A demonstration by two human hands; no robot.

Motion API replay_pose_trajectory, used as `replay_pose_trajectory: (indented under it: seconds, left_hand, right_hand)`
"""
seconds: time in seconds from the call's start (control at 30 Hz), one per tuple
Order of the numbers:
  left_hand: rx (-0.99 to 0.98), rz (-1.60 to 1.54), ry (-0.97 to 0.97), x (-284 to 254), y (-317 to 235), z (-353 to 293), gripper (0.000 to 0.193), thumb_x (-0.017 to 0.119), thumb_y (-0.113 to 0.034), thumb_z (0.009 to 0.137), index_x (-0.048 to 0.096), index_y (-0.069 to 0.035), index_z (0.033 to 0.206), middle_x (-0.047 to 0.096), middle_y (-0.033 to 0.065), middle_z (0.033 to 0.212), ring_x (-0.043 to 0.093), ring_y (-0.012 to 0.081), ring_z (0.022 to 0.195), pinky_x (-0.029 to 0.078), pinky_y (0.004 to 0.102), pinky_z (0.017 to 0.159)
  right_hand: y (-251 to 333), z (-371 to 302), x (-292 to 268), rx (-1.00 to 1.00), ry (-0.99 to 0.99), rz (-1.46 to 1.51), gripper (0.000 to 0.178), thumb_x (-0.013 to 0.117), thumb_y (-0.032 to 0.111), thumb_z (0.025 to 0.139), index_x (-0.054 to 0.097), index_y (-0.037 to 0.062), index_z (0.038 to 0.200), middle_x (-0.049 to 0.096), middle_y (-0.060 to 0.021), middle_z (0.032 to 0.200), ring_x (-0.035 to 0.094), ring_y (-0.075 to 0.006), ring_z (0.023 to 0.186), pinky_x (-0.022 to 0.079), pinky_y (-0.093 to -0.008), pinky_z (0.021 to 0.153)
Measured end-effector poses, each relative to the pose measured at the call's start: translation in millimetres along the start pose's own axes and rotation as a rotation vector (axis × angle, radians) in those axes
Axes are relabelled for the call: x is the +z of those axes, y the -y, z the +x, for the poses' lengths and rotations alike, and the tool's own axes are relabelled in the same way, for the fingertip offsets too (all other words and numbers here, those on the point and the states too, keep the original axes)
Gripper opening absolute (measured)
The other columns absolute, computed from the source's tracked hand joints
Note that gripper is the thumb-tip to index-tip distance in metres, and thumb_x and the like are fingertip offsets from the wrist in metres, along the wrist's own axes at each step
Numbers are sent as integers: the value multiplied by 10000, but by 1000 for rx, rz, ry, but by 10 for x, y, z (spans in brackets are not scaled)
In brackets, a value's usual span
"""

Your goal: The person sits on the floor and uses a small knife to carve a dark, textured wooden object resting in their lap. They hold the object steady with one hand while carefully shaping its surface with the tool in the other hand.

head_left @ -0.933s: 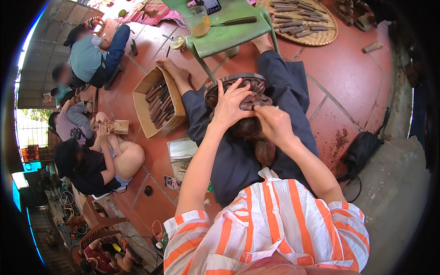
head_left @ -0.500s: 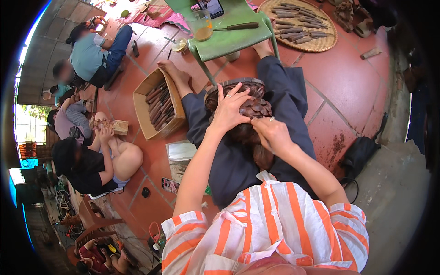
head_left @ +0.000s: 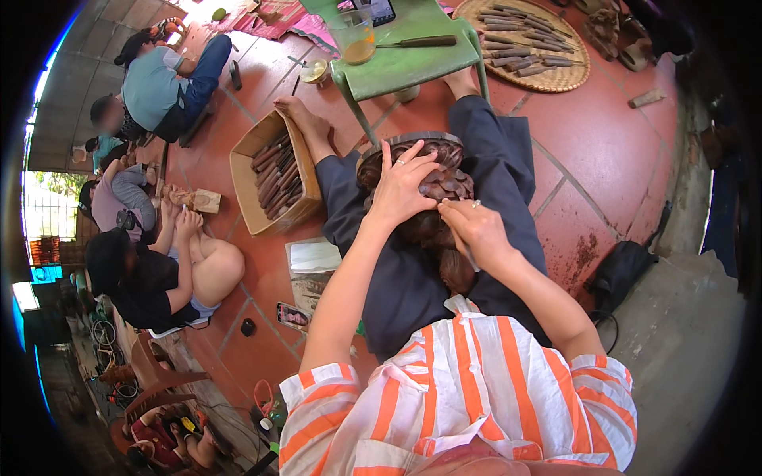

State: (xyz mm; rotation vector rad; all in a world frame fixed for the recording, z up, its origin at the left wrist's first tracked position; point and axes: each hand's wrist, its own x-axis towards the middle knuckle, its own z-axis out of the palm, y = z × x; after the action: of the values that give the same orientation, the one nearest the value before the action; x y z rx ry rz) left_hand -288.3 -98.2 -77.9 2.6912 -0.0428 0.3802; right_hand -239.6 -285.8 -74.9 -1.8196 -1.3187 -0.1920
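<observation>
A dark brown wood carving [head_left: 444,184], its surface full of rounded, leaf-like relief, rests between my thighs. It has a flat, round-edged end away from me and a narrower end towards me. My left hand [head_left: 401,189] grips the carving from the left with fingers spread over it, a ring on one finger. Against its near right side my right hand [head_left: 476,228] is closed, fingertips close to my left thumb. A thin grey edge shows under the right palm; the fingers hide the rest, so its kind cannot be told.
A cardboard box [head_left: 307,190] of wooden-handled tools stands at my left foot. Ahead, a green plastic chair [head_left: 397,71] holds a cup, a phone and a handled tool. A woven tray [head_left: 571,79] carries several more tools. Seated people work at left; one holds a pale carving [head_left: 205,200].
My view has shifted slightly. My right hand has turned a little over the carving, and a grey edge now shows beneath it. The left hand keeps its place.
</observation>
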Motion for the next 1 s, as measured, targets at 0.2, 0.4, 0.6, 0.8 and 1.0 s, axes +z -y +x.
replay_pose_trajectory:
  seconds: [0.2, 0.4, 0.6, 0.8, 1.0]
  left_hand:
    - [-1, -5, -7, 6, 15, 3, 497, 789, -244, 563, 653, -123, 1026, 597, 36, 1217, 407, 245, 1290, 21, 629, 1090]
    - [8, 16, 2, 0, 9, 17, 564, 813, -342, 553, 649, -119, 1043, 596, 40, 1217, 400, 243, 1295, 21, 630, 1086]
    - [23, -20, -11, -12, 10, 9, 617, 814, -419, 516, 656, -99, 1019, 605, 51, 1195, 410, 239, 1284, 26, 634, 1087]
    - [24, 16, 3, 0, 27, 6, 630, 816, -415, 507, 655, -96, 1026, 600, 52, 1205, 400, 239, 1292, 28, 629, 1089]
    - [-1, -18, 36, -26, 12, 5, 632, 824, -357, 511, 644, -115, 1066, 585, 44, 1234, 381, 258, 1306, 1, 617, 1093]
  right_hand:
    - [7, -18, 65, 20, -11, -101, 173, 618, 42, 730, 593, 25, 900, 623, -106, 832, 617, -272, 734, 498, -357, 623]
    - [-101, -14, 32, 164, -66, 164, 142, 628, 27, 775, 639, -1, 913, 657, -145, 851, 642, -303, 747, 510, -358, 655]
    - [-60, -57, 144, 276, -212, 124, 105, 621, 12, 796, 645, -20, 893, 656, -167, 826, 643, -321, 735, 510, -362, 661]
    - [56, -113, 122, 307, -166, 204, 118, 627, 1, 792, 643, -30, 904, 657, -172, 829, 648, -313, 750, 512, -351, 666]
    - [60, -116, 209, 293, -244, 132, 122, 624, -7, 792, 640, -31, 911, 655, -171, 834, 645, -318, 748, 511, -357, 658]
